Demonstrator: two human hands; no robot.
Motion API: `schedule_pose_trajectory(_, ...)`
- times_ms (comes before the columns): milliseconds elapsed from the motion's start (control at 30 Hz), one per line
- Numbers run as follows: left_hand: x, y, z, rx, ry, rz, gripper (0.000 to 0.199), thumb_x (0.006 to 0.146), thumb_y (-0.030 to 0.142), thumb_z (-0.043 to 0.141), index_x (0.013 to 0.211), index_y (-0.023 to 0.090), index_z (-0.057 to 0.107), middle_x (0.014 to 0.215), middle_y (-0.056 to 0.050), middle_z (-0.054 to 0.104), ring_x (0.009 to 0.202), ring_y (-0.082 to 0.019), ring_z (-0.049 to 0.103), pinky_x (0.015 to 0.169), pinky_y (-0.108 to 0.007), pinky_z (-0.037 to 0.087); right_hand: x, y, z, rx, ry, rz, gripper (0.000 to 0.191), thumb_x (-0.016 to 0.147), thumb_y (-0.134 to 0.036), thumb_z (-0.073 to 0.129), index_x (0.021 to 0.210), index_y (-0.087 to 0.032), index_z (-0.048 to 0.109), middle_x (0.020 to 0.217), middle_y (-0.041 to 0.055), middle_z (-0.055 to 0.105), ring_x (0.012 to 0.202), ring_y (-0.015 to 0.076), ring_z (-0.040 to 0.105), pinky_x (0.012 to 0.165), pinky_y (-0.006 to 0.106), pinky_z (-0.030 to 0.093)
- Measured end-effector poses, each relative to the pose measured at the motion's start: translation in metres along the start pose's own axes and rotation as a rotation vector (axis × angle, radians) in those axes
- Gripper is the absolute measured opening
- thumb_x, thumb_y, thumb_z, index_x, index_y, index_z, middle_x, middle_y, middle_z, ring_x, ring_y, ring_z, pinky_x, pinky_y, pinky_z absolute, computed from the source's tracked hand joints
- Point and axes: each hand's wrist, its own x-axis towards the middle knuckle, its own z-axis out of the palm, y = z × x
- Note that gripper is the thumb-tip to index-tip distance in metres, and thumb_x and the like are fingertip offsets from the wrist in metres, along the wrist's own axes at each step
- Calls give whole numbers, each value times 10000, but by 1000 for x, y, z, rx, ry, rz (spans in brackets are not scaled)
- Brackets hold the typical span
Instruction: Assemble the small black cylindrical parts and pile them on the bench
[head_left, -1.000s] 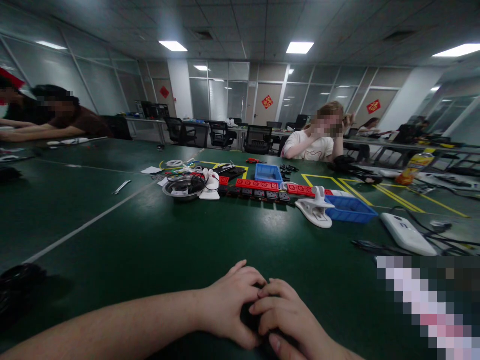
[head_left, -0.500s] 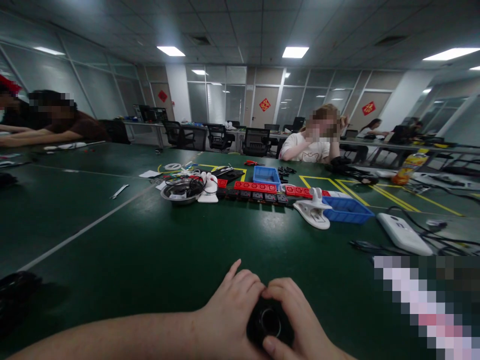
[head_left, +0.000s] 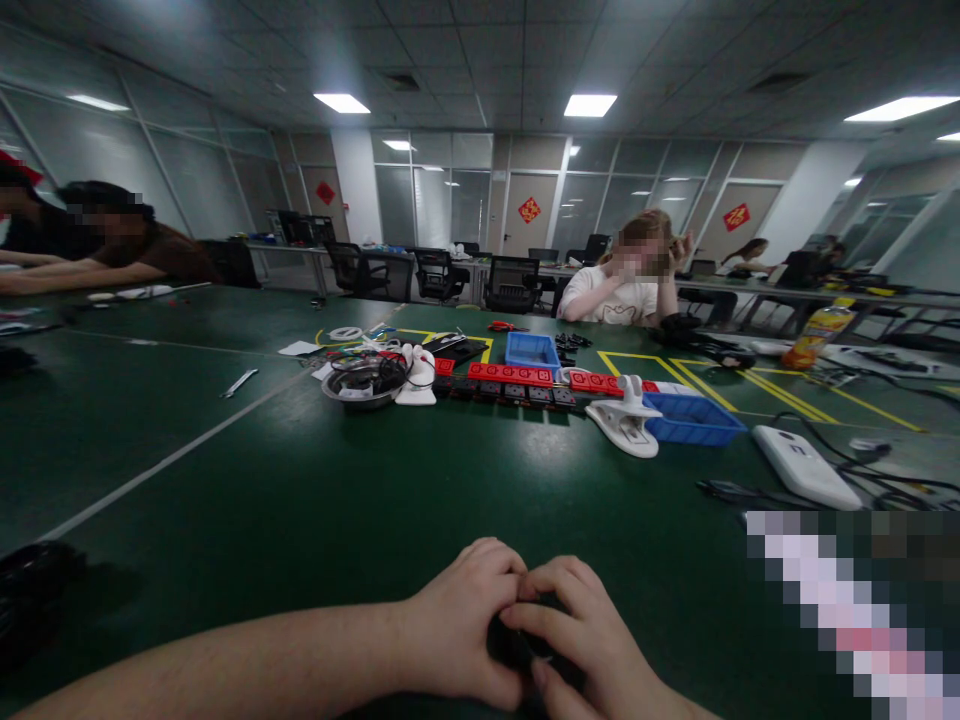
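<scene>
Toward the near edge of the green bench (head_left: 420, 500), the left hand (head_left: 469, 625) and right hand (head_left: 596, 640) meet, both closed in a shared grip around a black object (head_left: 504, 640); fingers cover most of it, so its shape cannot be told. The surface is dark and slightly glossy, crossed by a pale line (head_left: 187, 450) on the left and yellow tape (head_left: 660, 357) nearer the far edge. Beyond lies a room with glass partitions, ceiling lights (head_left: 590, 105), office chairs (head_left: 512, 283) and red diamond signs (head_left: 529, 211).

Across the middle, between the hands and the far edge, stretches a row of red blocks (head_left: 511, 374), with a metal bowl (head_left: 366, 403) of cables at its left end and a white clip (head_left: 624, 432) touching or just beside a blue bin (head_left: 697, 430) at its right. Toward the right edge lie a white device (head_left: 806, 468) and an upright bottle (head_left: 817, 338). At the far edge sits a person in a white shirt (head_left: 616, 300). Pixelation masks the near right corner.
</scene>
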Motion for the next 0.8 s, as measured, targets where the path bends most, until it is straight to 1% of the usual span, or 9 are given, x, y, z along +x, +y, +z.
schedule_pose_trajectory(67,2,-2,-2,-6,-15,20,401,472,327,767,774,200,537,867,13,501,838,-172,476,779,-288,410,1,2,-1,10,7,-76,401,695,-105,421,1057,-213,558,988,53,578,885,195,488,747,343,411)
schedule_pose_trajectory(167,3,-3,-4,10,-29,71,378,472,336,771,715,194,520,868,22,502,843,-166,482,820,-300,386,2,4,-1,24,-13,-155,394,682,-97,402,1009,-227,579,1015,24,611,914,198,486,769,348,398)
schedule_pose_trajectory(267,3,-2,-5,20,-42,101,358,490,340,761,714,194,523,897,16,505,869,-172,486,857,-311,371,0,7,-2,27,-80,-172,335,699,-112,406,943,-239,596,1021,-5,629,966,202,484,850,370,365)
schedule_pose_trajectory(367,3,-1,-6,22,-69,100,373,511,341,748,789,205,541,920,6,518,888,-184,490,911,-341,350,-2,9,-3,10,-93,-198,312,733,-137,424,969,-261,587,1081,-14,612,1036,207,469,934,388,310)
schedule_pose_trajectory(433,2,0,-7,24,-87,89,485,517,366,744,930,215,539,977,-10,525,925,-202,489,964,-384,315,-3,8,-4,-3,-73,-200,336,756,-158,440,1056,-258,550,1137,11,579,1073,211,460,960,390,295)
schedule_pose_trajectory(500,1,0,-6,18,-86,71,648,519,419,738,1081,220,484,1045,-31,516,974,-222,478,999,-428,279,-3,6,-5,-9,-38,-154,369,780,-192,458,1145,-231,490,1166,56,545,1088,219,462,971,398,300)
schedule_pose_trajectory(567,-1,0,-5,13,-62,38,748,521,487,723,1152,213,429,1079,-48,500,1003,-235,467,1024,-469,238,-4,3,-3,2,10,-69,387,804,-256,478,1185,-197,443,1153,93,528,1079,233,470,955,406,330)
schedule_pose_trajectory(700,-5,3,1,62,33,-49,737,479,593,696,1045,180,467,1007,-51,498,970,-240,470,1057,-531,129,-5,1,4,59,101,83,374,817,-413,490,1107,-180,459,1019,96,535,950,230,506,813,370,432)
schedule_pose_trajectory(800,-6,7,4,109,62,-85,630,504,609,672,943,188,510,942,-33,497,941,-227,471,1062,-535,106,-5,0,8,38,81,174,325,797,-456,510,966,-178,506,911,74,531,841,211,509,737,350,445)
